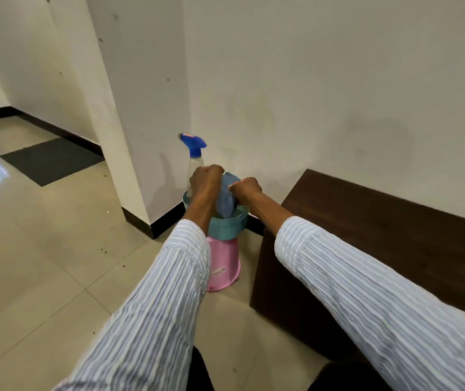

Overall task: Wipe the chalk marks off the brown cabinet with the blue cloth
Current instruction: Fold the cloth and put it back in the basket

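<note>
Both hands are raised over a teal basket [227, 228] that sits on an upturned pink bucket [223, 263] on the tiled floor [42, 263]. The left hand [207, 180] and the right hand [247, 189] each have a grip clamped on the blue cloth [227, 197], fingers curled round its upper folds. The cloth hangs between the hands, its lower end inside the basket. A spray bottle [194, 156] with a blue trigger head stands in the basket at 11 o'clock from the cloth. The brown cabinet [381, 235] stands at 4 o'clock from the cloth, against the wall [310, 80]. Chalk marks cannot be made out on it.
</note>
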